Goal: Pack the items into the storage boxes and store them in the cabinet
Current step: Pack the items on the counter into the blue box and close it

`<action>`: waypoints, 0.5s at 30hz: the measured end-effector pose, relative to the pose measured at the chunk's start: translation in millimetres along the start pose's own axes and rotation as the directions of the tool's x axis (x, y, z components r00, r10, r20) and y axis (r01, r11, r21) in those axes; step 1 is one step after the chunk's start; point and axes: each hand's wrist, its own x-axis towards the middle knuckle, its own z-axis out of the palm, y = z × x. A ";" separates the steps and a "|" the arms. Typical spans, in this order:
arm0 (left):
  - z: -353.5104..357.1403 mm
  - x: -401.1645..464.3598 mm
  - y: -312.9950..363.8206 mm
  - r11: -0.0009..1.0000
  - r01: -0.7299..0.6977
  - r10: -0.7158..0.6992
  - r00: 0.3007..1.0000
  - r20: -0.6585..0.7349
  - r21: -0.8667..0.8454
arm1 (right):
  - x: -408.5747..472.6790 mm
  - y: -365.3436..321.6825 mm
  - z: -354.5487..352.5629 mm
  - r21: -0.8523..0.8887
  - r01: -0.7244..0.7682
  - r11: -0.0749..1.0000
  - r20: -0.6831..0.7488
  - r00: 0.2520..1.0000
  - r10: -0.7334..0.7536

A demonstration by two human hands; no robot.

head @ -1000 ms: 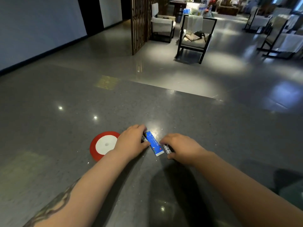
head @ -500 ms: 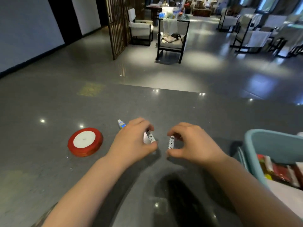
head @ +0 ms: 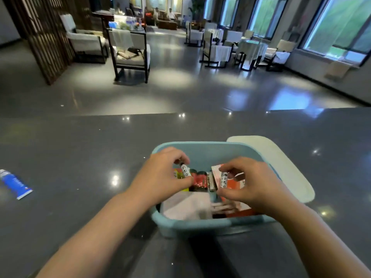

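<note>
A light blue storage box stands open on the dark grey table, holding a white cloth, red packets and an orange booklet. My left hand hovers over the box's left side and pinches a small white battery between thumb and fingers. Over the box's right side, my right hand pinches a second white battery. The box's pale lid lies flat on the table just behind and right of the box.
A blue and white tube lies on the table at the far left. The table's far edge runs across the middle of the view. Beyond it are dark-framed chairs, a wooden lattice screen and dining tables by the windows.
Both hands lifted the two batteries off the table and carried them rightward over the blue box. The view swung right: the red ribbon roll left the frame and the blue tube stayed behind.
</note>
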 end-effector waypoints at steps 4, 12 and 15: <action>30.8 28.3 1.1 0.995 0.019 -0.035 0.987 0.157 0.101 | 13.3 38.0 4.0 -0.006 -0.007 1.000 0.055 0.998 0.007; 55.2 75.6 -11.0 0.957 0.050 -0.153 0.924 0.350 0.287 | 85.1 39.8 41.0 -0.199 0.166 0.966 0.214 0.969 -0.123; 65.3 79.0 -14.4 0.934 -0.028 -0.123 0.911 0.393 0.357 | 98.3 44.1 57.4 -0.290 0.188 0.938 0.246 0.962 -0.117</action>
